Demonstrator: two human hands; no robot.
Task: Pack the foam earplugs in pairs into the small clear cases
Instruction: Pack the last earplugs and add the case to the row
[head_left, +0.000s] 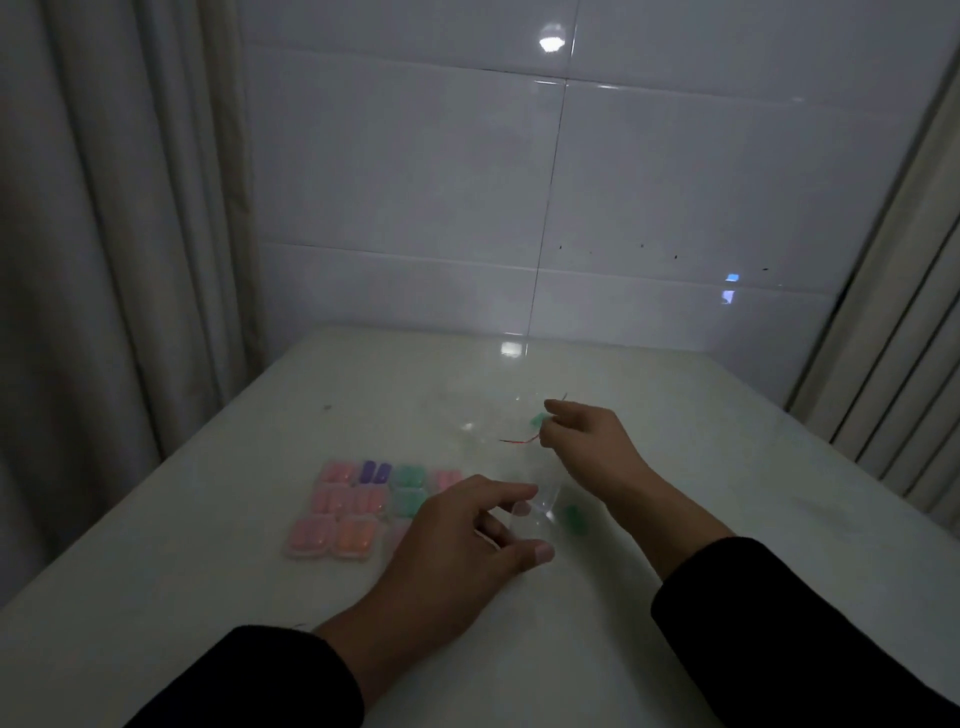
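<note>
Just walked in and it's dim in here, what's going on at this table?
A person is packing foam earplugs into small clear cases on a white table. The left hand holds an open clear case near a green earplug lying on the table. The right hand pinches another green earplug farther back. A block of filled cases, pink, purple, green and orange, sits to the left.

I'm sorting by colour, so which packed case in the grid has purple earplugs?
The purple case, in the far row, second from the left. Its neighbours hold pink and green earplugs; no other visible case is purple.
</note>
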